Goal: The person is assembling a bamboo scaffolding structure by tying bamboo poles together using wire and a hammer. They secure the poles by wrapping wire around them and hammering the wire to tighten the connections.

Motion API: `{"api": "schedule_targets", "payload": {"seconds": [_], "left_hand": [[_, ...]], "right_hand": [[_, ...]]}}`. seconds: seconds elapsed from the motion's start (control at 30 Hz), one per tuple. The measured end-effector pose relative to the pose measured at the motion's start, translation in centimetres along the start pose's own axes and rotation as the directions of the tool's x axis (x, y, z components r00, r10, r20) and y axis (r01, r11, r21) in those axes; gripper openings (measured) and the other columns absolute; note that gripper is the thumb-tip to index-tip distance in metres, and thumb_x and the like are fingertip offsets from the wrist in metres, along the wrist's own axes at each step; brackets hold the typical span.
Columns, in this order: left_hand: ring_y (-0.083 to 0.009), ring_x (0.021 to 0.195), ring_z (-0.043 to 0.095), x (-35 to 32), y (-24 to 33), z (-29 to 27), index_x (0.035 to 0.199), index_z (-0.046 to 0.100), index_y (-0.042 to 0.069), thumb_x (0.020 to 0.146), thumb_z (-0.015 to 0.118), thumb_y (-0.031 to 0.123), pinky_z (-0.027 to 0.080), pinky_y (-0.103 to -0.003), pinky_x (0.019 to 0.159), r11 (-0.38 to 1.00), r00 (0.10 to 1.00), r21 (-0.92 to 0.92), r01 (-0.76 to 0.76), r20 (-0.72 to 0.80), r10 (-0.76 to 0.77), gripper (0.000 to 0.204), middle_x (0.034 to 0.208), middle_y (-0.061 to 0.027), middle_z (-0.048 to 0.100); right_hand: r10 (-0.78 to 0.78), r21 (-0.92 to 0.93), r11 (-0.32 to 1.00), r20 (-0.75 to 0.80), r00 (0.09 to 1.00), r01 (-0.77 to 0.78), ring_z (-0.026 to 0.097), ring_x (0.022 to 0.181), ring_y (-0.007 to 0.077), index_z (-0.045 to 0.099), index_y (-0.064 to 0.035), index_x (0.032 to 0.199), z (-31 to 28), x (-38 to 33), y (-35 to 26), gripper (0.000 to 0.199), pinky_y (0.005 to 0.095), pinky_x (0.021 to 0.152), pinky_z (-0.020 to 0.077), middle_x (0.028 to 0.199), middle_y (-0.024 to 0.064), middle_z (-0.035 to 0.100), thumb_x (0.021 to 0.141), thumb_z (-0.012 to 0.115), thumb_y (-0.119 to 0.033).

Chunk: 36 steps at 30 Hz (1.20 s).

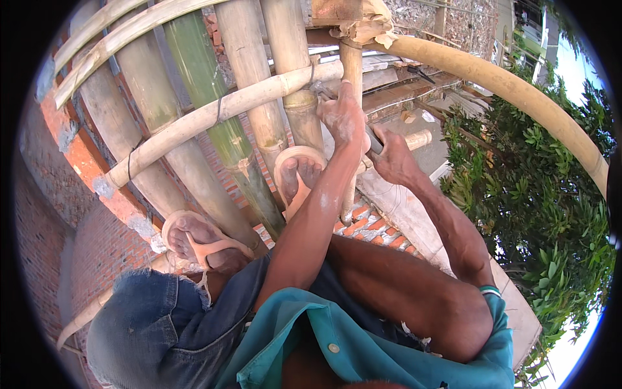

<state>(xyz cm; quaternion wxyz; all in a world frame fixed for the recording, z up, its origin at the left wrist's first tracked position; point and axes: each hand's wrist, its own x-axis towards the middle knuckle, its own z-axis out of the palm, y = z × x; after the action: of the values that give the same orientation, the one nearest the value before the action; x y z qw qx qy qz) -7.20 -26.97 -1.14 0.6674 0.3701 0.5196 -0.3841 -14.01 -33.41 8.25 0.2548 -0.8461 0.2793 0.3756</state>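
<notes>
Left hand (342, 117) grips the bamboo joint (304, 97); right hand (391, 155) clenches a dark tool (374, 139) just beside it. Best brace the joint firmly, work steadily.

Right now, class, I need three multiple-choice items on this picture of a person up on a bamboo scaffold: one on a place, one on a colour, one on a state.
1. Where is the left hand?
A. on the joint where the bamboo poles meet
B. on the person's knee
C. on the leaves

2. What colour is the open shirt?
A. red
B. teal
C. white

3. How is the right hand?
A. flat and open
B. hanging free
C. closed round a dark tool handle

Answers:
1 A: its fingers rest on the poles at the crossing, above the right foot.
2 B: the cloth at the lower edge is blue-green, with a pale button.
3 C: its fingers wrap the handle, just right of the left hand.
</notes>
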Motion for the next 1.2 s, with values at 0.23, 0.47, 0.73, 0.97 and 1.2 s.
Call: {"api": "schedule_targets", "payload": {"seconds": [0.23,0.47,0.73,0.97,1.2], "left_hand": [[-0.0129,0.047,0.045,-0.2,0.1,-1.2,0.078,0.047,0.012,0.094,0.073,0.032,0.044,-0.032,0.047,0.995,0.974,-0.029,-0.093,0.205,0.097,0.036,0.060,0.0019,0.045],[-0.0166,0.068,0.062,0.6,1.5,-6.0,0.086,0.058,0.011,0.092,0.074,0.049,0.058,-0.040,0.071,0.947,0.688,-0.223,0.231,0.725,0.003,0.042,0.074,-0.0029,0.057],[-0.0144,0.049,0.045,0.3,2.3,-4.1,0.072,0.044,0.019,0.095,0.070,0.046,0.049,-0.042,0.058,0.866,0.739,-0.240,0.439,0.644,-0.196,0.044,0.055,0.0048,0.038],[-0.0158,0.047,0.043,-0.4,2.1,-2.9,0.071,0.043,0.018,0.097,0.064,0.041,0.049,-0.043,0.056,0.846,0.807,-0.333,0.415,0.564,-0.174,0.040,0.055,0.0040,0.038],[-0.0152,0.048,0.040,-0.2,2.1,-3.0,0.071,0.044,0.020,0.100,0.060,0.040,0.047,-0.042,0.060,0.840,0.797,-0.311,0.445,0.566,-0.212,0.038,0.055,0.0054,0.037]], "right_hand": [[0.048,0.043,0.998,0.035,0.998,-0.049,0.068,0.082,0.0337,0.063,0.0004,0.115,-0.3,0.6,-0.2,0.030,0.0449,0.077,0.0522,0.090,0.0207,0.069,0.093,0.070,-0.019],[0.008,0.750,0.291,0.619,0.786,-0.594,0.040,0.061,0.0048,0.056,-0.0054,0.113,0.6,-3.1,-1.8,0.025,0.0220,0.047,0.0287,0.074,-0.0026,0.045,0.104,0.062,-0.028],[0.077,0.505,0.707,0.642,0.763,-0.496,0.060,0.065,0.0117,0.054,-0.0050,0.115,-2.6,-0.6,-1.9,0.034,0.0297,0.051,0.0476,0.084,0.0064,0.061,0.094,0.074,-0.023],[-0.230,-0.617,0.786,-0.353,0.907,-0.042,0.059,0.099,0.0329,0.050,0.0005,0.139,1.1,-5.3,-6.6,0.064,0.0443,0.085,0.0472,0.110,0.0173,0.059,0.078,0.067,-0.011],[-0.363,-0.753,0.632,-0.498,0.788,-0.184,0.059,0.072,0.0254,0.056,-0.0049,0.115,3.3,-4.2,-4.2,0.030,0.0389,0.060,0.0476,0.082,0.0087,0.050,0.086,0.059,-0.011]]}}
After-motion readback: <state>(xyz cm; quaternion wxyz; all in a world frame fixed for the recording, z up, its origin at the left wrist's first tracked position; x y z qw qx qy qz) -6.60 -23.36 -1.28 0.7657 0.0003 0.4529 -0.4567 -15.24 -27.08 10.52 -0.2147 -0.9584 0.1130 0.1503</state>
